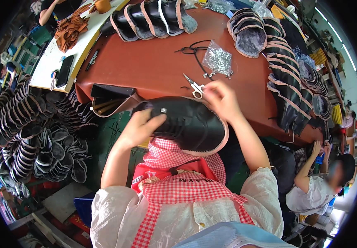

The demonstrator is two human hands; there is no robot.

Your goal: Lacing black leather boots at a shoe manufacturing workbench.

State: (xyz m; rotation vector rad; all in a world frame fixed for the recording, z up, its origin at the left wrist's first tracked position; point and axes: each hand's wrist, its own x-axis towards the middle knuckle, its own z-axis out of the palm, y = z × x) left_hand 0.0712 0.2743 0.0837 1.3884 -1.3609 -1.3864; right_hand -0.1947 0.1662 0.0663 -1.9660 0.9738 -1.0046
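A shoemaking workshop: stacked black shoe uppers point(29, 136) crowd the floor and line the brown worktable point(153, 66).

Left hand point(139, 126) grips the black shoe upper point(186, 122); right hand point(220, 99) pinches its far edge beside the scissors point(195, 87).

The single view came from a wide fisheye camera worn on the person's head, looking steeply down over the chest and red checked apron point(174, 186) toward the brown surface point(153, 66) ahead. It sat close to the work: both forearms rose from the lower edge, and the left hand point(139, 126) and right hand point(220, 99) met near the middle of the frame. Straight edges bowed toward the dark round rim. The far end of the surface lay at the top, the floor at the left, and a seated co-worker point(315, 186) at the near right. No second view shared the scene.
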